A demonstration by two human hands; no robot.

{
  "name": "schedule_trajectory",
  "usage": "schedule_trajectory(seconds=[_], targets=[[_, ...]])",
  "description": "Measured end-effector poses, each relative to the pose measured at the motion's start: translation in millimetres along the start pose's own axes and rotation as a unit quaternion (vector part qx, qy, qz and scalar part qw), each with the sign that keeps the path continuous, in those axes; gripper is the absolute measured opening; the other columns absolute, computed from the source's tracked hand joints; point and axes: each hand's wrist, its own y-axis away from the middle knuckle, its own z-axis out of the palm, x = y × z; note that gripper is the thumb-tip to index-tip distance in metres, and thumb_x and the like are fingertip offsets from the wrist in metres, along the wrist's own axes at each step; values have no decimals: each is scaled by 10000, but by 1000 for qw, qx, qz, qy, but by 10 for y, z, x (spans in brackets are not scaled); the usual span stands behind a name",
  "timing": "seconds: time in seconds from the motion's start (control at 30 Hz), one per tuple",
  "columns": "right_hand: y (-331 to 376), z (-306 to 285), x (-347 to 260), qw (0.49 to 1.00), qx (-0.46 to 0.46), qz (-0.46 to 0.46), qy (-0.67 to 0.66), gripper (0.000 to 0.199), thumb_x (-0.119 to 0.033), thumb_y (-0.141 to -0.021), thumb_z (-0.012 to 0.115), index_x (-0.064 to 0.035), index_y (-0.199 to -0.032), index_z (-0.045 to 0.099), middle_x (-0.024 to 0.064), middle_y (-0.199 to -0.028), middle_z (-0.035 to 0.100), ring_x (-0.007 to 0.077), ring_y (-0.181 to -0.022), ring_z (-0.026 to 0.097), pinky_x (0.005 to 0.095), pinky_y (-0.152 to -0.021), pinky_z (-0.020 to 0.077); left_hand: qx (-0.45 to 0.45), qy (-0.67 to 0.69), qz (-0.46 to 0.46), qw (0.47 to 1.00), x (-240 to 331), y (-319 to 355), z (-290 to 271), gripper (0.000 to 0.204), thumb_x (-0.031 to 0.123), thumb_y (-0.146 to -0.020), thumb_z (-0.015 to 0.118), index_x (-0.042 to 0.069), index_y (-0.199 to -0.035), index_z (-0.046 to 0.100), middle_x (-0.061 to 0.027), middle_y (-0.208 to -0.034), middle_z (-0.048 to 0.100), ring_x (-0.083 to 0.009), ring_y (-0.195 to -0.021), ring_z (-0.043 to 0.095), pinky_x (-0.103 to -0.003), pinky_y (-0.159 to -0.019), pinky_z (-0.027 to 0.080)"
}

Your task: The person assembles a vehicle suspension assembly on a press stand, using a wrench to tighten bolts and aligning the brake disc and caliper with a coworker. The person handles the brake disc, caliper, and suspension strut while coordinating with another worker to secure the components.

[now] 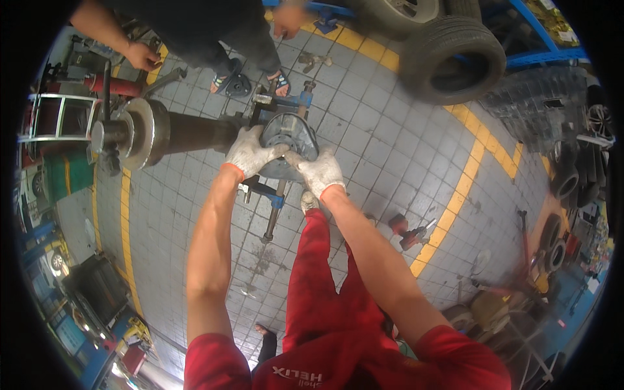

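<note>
White knitted work gloves with orange cuffs cover both my hands. My left hand [248,151] has its fingers round the left side of a dark, rounded metal part [289,128] with a raised round centre. My right hand [318,170] grips the same part at its lower right, the thumbs close together. The part sits among the blue arms and threaded bars of a clamp-like metal frame [276,201]. To the left, a thick steel cylinder [195,132] with wide discs at its far-left end reaches toward that frame. My gloves hide some of where they meet.
Opposite me stands another person in dark clothes and sandals, one bare hand [142,56] hanging down. A loose tyre [453,60] stands at the upper right. On the tiled floor lies a red and black power tool [409,232], by a yellow line [445,221]. A green box [70,174] is at left.
</note>
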Motion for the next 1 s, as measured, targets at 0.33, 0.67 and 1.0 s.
schedule_trajectory(seconds=[0.33,0.67,1.0], targets=[[74,-65,-1,1000,2,-28,-4,1014,-509,-857,887,173,-1472,458,360,-1309,701,437,-1232,716,435,-1043,568,3,47,21,999,-60,-5,46,911,462,-859,861,-39,-1555,554,-307,-1465,551,-393,-1292,642,-437,-1078,554],[127,-81,-84,999,-8,-10,39,1078,-595,-870,839,160,-1522,430,394,-1364,668,481,-1288,682,454,-1085,555,-43,190,18,981,40,3,-8,712,254,-873,864,-46,-1475,632,-132,-1098,780,-159,-854,703,-324,-760,592],[149,-147,-118,997,9,-52,57,924,-629,-871,817,80,-1395,542,361,-1199,740,513,-1161,722,518,-995,591,-31,265,54,962,-97,-77,96,755,219,-833,870,-55,-1490,618,-148,-1167,785,-203,-958,752,-332,-819,620]])
